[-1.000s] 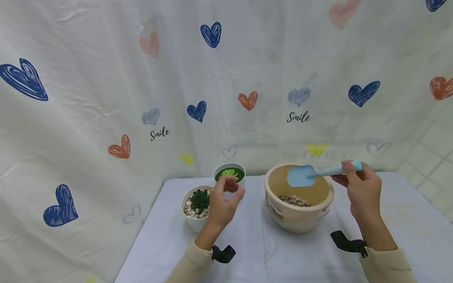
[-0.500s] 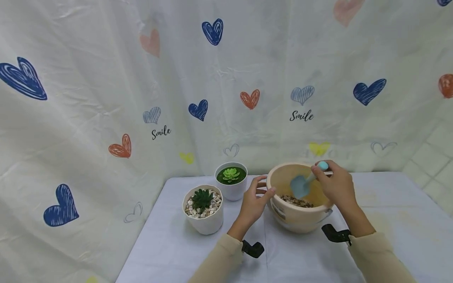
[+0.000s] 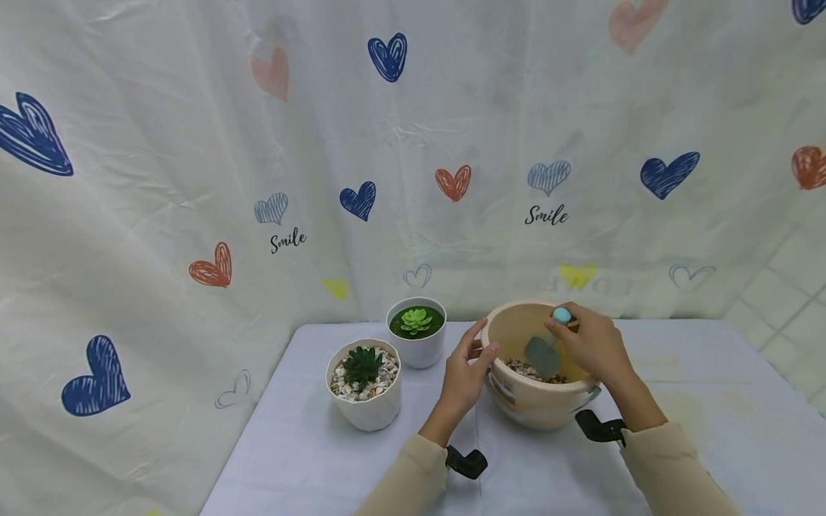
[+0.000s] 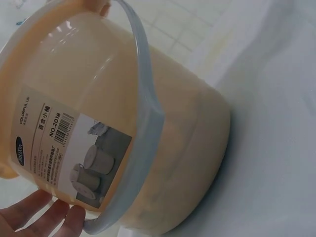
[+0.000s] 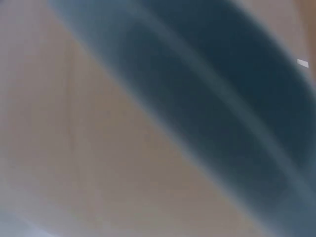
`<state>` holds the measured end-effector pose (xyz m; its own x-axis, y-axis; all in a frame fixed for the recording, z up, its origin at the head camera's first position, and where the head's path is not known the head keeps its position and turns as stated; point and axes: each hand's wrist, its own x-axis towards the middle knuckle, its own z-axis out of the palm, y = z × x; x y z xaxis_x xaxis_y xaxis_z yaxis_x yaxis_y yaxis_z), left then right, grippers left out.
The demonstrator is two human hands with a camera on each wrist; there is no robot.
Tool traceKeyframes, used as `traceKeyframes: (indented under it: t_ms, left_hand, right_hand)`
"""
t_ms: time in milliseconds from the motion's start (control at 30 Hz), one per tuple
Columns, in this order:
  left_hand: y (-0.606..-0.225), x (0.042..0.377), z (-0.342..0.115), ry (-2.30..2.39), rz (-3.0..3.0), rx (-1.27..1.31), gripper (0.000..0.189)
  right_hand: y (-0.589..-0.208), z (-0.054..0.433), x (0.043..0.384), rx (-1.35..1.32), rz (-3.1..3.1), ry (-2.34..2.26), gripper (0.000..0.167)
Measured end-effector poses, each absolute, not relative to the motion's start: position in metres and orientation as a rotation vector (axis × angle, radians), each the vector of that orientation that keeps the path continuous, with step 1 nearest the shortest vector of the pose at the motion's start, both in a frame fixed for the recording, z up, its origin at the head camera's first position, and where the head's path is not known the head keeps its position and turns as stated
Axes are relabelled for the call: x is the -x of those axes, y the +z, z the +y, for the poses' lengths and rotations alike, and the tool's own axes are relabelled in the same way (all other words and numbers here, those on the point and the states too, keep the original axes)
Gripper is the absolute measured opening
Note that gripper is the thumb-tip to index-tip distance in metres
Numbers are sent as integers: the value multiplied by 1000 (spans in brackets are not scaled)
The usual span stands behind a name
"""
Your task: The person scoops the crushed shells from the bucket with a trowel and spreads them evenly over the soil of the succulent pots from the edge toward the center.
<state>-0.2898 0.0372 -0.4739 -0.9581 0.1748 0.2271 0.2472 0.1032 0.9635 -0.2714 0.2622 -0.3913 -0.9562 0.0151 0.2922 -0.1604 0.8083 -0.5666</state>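
A beige plastic bucket (image 3: 542,408) with a grey-blue handle (image 4: 153,123) stands on the table, a layer of mottled brown-grey pebbles (image 3: 521,368) at its bottom. My left hand (image 3: 463,378) holds its left side: the thumb lies near the rim and, in the left wrist view, the fingers (image 4: 44,217) touch the outer wall beside a printed label (image 4: 69,145). Above the bucket's right rim, my right hand (image 3: 595,345) grips a small light-blue trowel (image 3: 540,357) by its handle. The blade points down into the bucket, its lower end at the pebbles. A blurred grey-blue band fills much of the right wrist view.
Left of the bucket, a white pot (image 3: 368,412) holds a dark green succulent (image 3: 363,367) in pale pebbles. Behind it stands another white pot (image 3: 419,352) with a light green succulent (image 3: 416,320). A heart-printed curtain (image 3: 387,129) hangs behind the table (image 3: 284,459).
My left hand has moved right from the pots to the bucket's side. My right hand has come left, tipped the trowel upright and lowered its blade into the bucket.
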Motion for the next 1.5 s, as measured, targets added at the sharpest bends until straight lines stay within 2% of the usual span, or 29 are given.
traceKeyframes:
  t_ms: [633, 1500]
  left_hand:
    - [-477, 286, 37, -2001, -2348, 432, 49]
    - [-474, 284, 37, -2007, -2391, 391, 47]
  right_hand:
    - [-393, 264, 268, -143, -2748, 965, 43]
    - [-383, 266, 271, -79, -2835, 1302, 55]
